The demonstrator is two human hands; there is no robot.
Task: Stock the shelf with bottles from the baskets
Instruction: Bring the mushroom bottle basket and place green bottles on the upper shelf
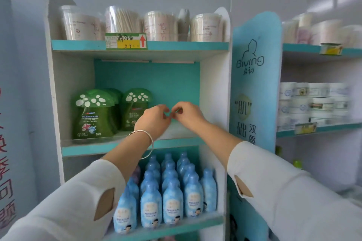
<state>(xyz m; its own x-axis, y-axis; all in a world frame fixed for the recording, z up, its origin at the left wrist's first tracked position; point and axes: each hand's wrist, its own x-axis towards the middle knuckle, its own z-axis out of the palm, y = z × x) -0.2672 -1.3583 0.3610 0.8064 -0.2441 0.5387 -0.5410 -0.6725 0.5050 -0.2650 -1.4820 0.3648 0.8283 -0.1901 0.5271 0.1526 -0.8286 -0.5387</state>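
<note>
Standing against the wall, the shelf carries green mushroom-capped bottles on the left of its middle level and blue bottles below. Both hands meet before the bare right side: left hand and right hand, fingertips pinched together, holding no bottle.

Two hands are showing, the left hand and the right hand, and one bangle is circling the left wrist. On the middle shelf, three green mushroom-capped bottles are standing, the third mostly hidden behind the first two. The top shelf is carrying four clear tubs of cotton swabs and one price tag, while the lower shelf is holding blue bottles in roughly four columns, their full number not being countable.
</note>
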